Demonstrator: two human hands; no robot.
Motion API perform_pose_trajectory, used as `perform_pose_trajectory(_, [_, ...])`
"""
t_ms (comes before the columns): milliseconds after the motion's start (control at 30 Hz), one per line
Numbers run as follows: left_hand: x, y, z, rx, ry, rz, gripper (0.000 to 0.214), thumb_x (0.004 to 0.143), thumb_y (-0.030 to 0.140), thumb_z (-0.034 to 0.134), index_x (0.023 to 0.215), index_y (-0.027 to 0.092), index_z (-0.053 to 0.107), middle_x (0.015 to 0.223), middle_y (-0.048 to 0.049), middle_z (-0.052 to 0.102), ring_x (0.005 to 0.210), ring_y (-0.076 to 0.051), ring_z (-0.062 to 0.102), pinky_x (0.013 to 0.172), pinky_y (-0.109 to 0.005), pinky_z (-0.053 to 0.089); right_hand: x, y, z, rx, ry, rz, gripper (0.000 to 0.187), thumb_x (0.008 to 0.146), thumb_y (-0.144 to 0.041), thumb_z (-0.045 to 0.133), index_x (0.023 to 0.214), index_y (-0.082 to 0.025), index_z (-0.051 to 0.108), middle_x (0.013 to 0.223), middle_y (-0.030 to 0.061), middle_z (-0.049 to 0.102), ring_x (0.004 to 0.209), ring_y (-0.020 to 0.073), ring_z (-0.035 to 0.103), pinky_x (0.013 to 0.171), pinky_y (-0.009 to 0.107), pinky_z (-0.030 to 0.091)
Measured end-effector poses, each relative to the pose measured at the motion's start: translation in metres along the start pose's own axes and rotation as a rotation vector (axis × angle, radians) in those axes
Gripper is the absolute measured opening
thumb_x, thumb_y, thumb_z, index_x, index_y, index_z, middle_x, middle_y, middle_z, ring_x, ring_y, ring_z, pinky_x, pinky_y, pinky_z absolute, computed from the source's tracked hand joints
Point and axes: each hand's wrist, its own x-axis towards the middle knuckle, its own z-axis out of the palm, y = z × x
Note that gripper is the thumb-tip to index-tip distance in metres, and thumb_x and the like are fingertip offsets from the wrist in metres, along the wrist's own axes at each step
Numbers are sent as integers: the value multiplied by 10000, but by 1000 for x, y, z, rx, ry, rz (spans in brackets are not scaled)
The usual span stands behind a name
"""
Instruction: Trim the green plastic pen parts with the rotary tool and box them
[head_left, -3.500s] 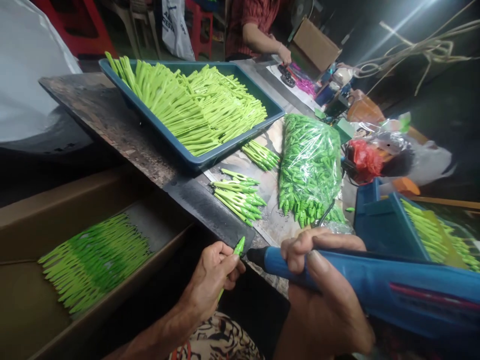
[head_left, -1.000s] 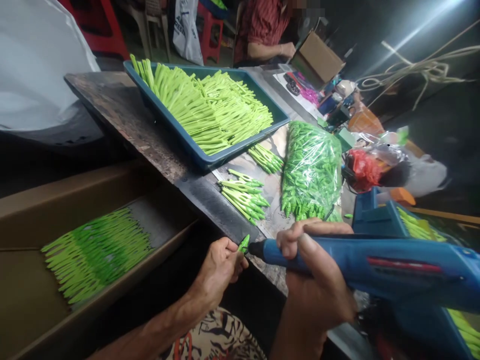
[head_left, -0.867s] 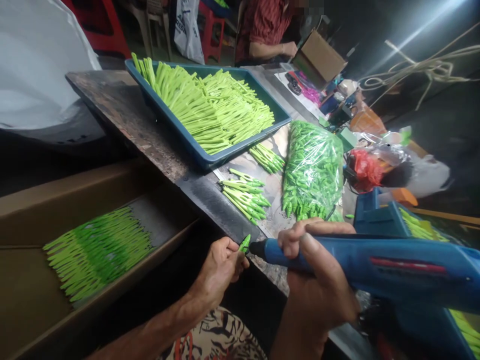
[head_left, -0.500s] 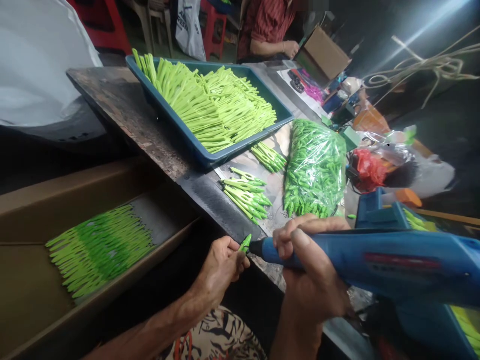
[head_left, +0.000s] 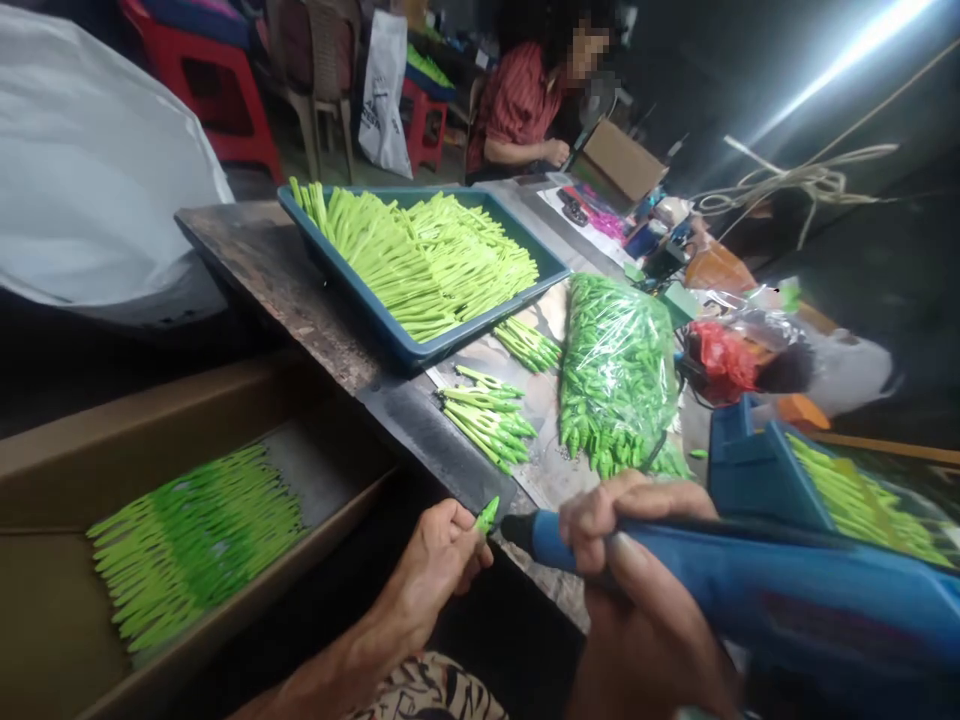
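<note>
Between the pinched fingers of my left hand (head_left: 442, 550) is a small green pointed plastic piece (head_left: 487, 515), its tip sticking up. My right hand (head_left: 637, 550) is wrapped round a blue electric screwdriver (head_left: 780, 590), lying nearly level. Its dark nose points at the green piece, with a small gap between them. Just beyond, on the table, lies a bunch of light-green sticks with darker tips (head_left: 487, 420). A second such bunch (head_left: 528, 343) rests behind it. Next to these stands a clear bag packed with green pointed pieces (head_left: 619, 370).
A dark blue tray (head_left: 420, 350) full of light-green sticks sits on the table. At lower left, a cardboard box (head_left: 45, 600) holds rows of green pieces. Blue bins (head_left: 780, 465) stand at right. Across the table sits a person in a red shirt (head_left: 517, 100).
The screwdriver's nose has drawn back slightly from the green piece. My view has tilted up, so the table appears lower and more of the blue bin at right shows.
</note>
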Motion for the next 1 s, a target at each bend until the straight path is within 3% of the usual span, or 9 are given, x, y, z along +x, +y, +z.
perform_pose_trajectory(167, [-3, 15, -8, 173, -92, 122, 203, 794, 382, 470, 796, 180, 454, 624, 21, 520, 517, -76, 367, 449, -201, 248, -5, -7, -26, 117, 38, -8, 183, 720, -110, 501, 875, -201, 534, 705, -7, 527, 545, 100, 478, 551, 265, 389])
perform_pose_trajectory(267, [8, 39, -9, 475, -30, 295, 155, 827, 340, 418, 812, 195, 468, 629, 29, 504, 550, -98, 411, 519, -229, 333, -7, -6, -41, 111, 62, 45, 192, 735, -107, 528, 881, -230, 536, 731, -10, 533, 568, 109, 487, 550, 267, 396])
perform_pose_trajectory(400, [44, 73, -5, 1010, 102, 667, 154, 851, 243, 358, 811, 193, 498, 748, -8, 535, 698, -141, 495, 665, -269, 389, -8, 2, -52, 120, 57, 14, 169, 745, -156, 583, 885, -242, 546, 707, -15, 555, 506, 100, 491, 490, 253, 404])
perform_pose_trajectory(567, [94, 90, 1, 1228, 75, 790, 186, 811, 140, 388, 839, 171, 569, 862, -68, 561, 872, -199, 497, 811, -325, 380, -4, 16, -72, 156, 168, -93, 141, 743, -250, 633, 854, -228, 549, 645, -34, 552, 361, 54, 428, 381, 210, 364])
perform_pose_trajectory(633, [105, 89, 2, 1292, 69, 802, 203, 800, 125, 398, 829, 172, 594, 852, -74, 560, 877, -210, 486, 809, -336, 381, 1, 21, -87, 144, 55, -140, 141, 758, -221, 610, 889, -234, 558, 661, -25, 571, 340, 66, 455, 366, 226, 404])
perform_pose_trajectory(733, [110, 83, 2, 1361, 81, 811, 223, 796, 126, 404, 823, 173, 621, 848, -84, 557, 873, -223, 473, 794, -354, 378, 7, 26, -106, 157, -220, -167, 197, 782, -159, 561, 956, -252, 562, 711, -6, 607, 339, 103, 520, 376, 266, 469])
perform_pose_trajectory(767, [110, 82, 2, 1378, 85, 815, 228, 798, 132, 406, 825, 176, 627, 849, -85, 558, 870, -226, 472, 788, -360, 377, 7, 27, -107, 170, -237, -155, 203, 783, -154, 560, 957, -259, 560, 715, -9, 606, 341, 103, 524, 376, 263, 469])
perform_pose_trajectory(900, [106, 82, 3, 1413, 72, 846, 213, 804, 162, 427, 846, 182, 634, 869, -85, 572, 883, -230, 478, 794, -370, 378, 2, 30, -97, 241, 135, -48, 121, 764, -251, 618, 861, -268, 548, 639, -40, 542, 327, 55, 427, 329, 190, 341])
perform_pose_trajectory(1000, [109, 93, 6, 1418, 36, 884, 222, 814, 155, 412, 881, 159, 624, 869, -91, 589, 882, -223, 489, 806, -364, 385, 0, 33, -90, 262, 154, -25, 146, 737, -287, 647, 846, -287, 549, 616, -38, 527, 323, 51, 381, 345, 191, 321])
